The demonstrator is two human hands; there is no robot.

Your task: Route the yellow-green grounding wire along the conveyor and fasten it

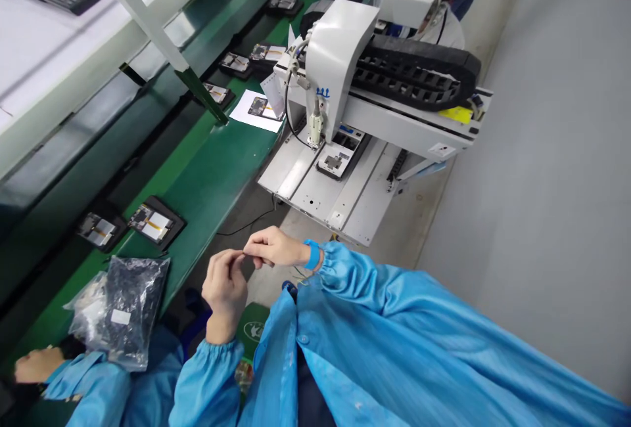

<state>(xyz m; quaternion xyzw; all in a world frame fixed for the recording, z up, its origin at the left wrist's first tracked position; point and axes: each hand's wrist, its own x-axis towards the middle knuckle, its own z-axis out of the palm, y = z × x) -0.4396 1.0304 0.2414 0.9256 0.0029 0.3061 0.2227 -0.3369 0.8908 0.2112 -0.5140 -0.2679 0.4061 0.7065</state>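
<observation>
My left hand (225,288) and my right hand (274,247) meet in front of my blue coat, fingertips almost touching. Both are closed in a pinch. Whatever lies between the fingers is too small to make out. A blue wrist strap (312,254) circles my right wrist. Beyond the hands stands a white desktop machine (340,52) with a nozzle head. On its bed (290,180) sits a dark fixture holding a device (336,159) with a white and grey inside. The hands are apart from the machine and the bench.
A green bench (197,197) runs diagonally on the left, bearing opened devices (156,222) in black trays. Clear plastic bags (131,309) of dark parts lie near its front end, beside a co-worker's blue sleeve (98,387). A white post (142,20) rises there. Other people are behind the machine.
</observation>
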